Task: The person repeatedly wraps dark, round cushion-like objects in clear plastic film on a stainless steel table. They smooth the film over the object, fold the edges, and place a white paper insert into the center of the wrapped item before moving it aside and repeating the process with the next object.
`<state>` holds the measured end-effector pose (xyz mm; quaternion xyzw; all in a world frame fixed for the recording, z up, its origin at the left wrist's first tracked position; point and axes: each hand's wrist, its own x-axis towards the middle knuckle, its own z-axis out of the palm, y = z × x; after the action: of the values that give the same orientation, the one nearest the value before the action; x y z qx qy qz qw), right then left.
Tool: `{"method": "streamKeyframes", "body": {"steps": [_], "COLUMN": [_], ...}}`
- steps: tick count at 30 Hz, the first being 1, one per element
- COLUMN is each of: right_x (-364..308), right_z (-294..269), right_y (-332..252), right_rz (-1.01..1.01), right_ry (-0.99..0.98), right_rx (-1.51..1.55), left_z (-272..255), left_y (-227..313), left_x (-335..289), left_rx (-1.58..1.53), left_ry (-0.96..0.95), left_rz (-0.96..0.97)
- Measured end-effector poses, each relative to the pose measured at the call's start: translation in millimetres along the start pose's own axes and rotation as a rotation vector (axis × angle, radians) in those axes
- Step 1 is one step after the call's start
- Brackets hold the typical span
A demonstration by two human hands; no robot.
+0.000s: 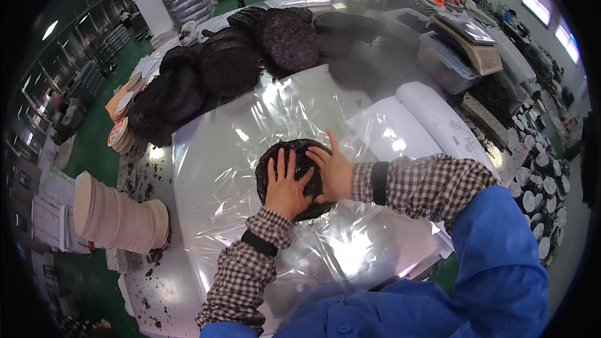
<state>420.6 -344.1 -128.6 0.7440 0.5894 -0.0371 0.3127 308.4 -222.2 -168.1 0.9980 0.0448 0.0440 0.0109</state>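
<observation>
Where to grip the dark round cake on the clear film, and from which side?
The rim of the dark round cake, likely, at opposite points from left and right: it lies flat on the clear film, underside hidden, leaving that curve to grasp.

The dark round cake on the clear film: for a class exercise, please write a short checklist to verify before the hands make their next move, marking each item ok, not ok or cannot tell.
1. Left hand in contact with the dark round cake: ok, palm down with fingers spread.
2. Right hand in contact: ok, at the cake's right side.
3. Cake within the edges of the clear film: ok, film reaches beyond it all around.
4. Film smooth: not ok, creased around the cake.
5. Cake's underside intact: cannot tell, hidden.
6. Table free of crumbs: not ok, dark bits lie along its left part.
</observation>
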Motion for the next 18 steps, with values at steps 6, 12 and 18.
{"method": "streamKeyframes", "body": {"steps": [6, 12, 18], "right_x": [1, 0, 94], "right_z": [6, -7, 76], "right_y": [-1, 28, 213], "right_rz": [0.015, -0.156, 0.646], "right_ry": [0.124, 0.117, 0.592], "right_rx": [0.088, 0.436, 0.983], "left_z": [-3, -6, -6], "left_y": [-9, -6, -4], "left_x": [4, 8, 7], "left_rx": [-0.045, -0.137, -0.220], "left_ry": [-0.337, -0.293, -0.015], "left_rz": [-0.067, -0.048, 0.022]}}
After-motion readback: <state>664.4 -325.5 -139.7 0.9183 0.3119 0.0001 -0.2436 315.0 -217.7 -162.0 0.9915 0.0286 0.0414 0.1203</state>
